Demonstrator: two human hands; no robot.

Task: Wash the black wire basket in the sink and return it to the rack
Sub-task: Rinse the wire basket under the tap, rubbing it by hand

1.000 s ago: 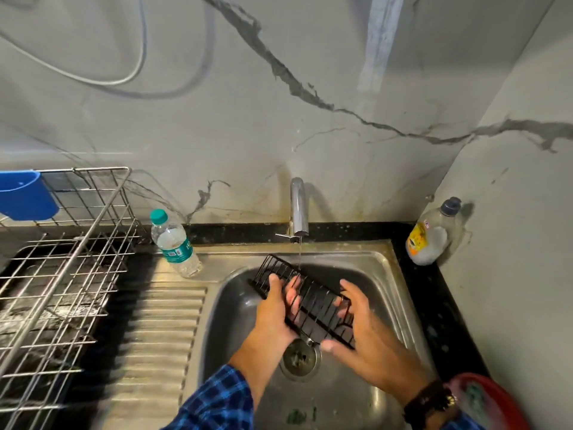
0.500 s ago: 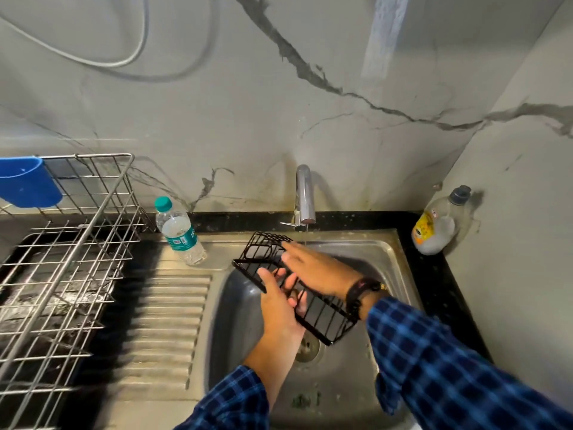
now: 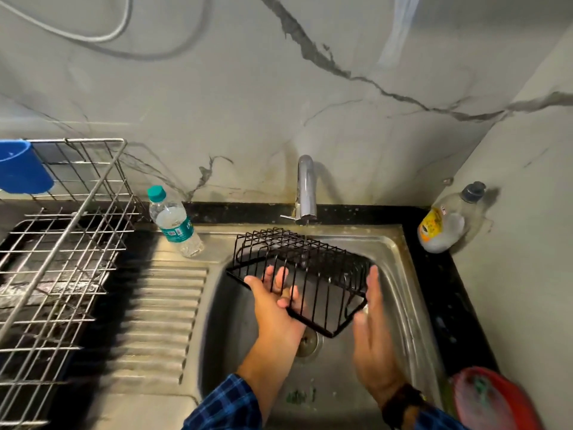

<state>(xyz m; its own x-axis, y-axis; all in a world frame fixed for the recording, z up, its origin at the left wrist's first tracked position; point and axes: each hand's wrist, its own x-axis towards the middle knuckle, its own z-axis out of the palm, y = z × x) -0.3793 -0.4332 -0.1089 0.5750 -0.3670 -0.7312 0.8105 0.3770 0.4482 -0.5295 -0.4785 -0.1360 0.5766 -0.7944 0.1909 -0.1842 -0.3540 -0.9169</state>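
A person rinses a black wire basket (image 3: 302, 274) over a steel sink (image 3: 400, 274), holding it tilted under the tap (image 3: 305, 187) at the back edge of the bowl, apparently so the thin stream runs down through the bars and drains straight into the basin; the left hand (image 3: 276, 302) carries it, fingers threaded through the wires and thumb pinched over the near frame, a closed grip on the basket; the right hand (image 3: 370, 330) lies open and flat against the basket's right end, fingers straight, steadying rather than clasping; half a second earlier that hand reached across the top of the basket toward the tap, and it has since drawn back to the right side while the basket has turned to show its barred face upward; a water bottle (image 3: 173, 223) stands at the back of the ribbed draining board; a soap bottle (image 3: 441, 226) leans in the back right corner of the desk; the steel dish rack (image 3: 62, 259), where the basket is due to return, waits on the left with a blue cup (image 3: 21, 170) hooked to its rail; washing appears unfinished.
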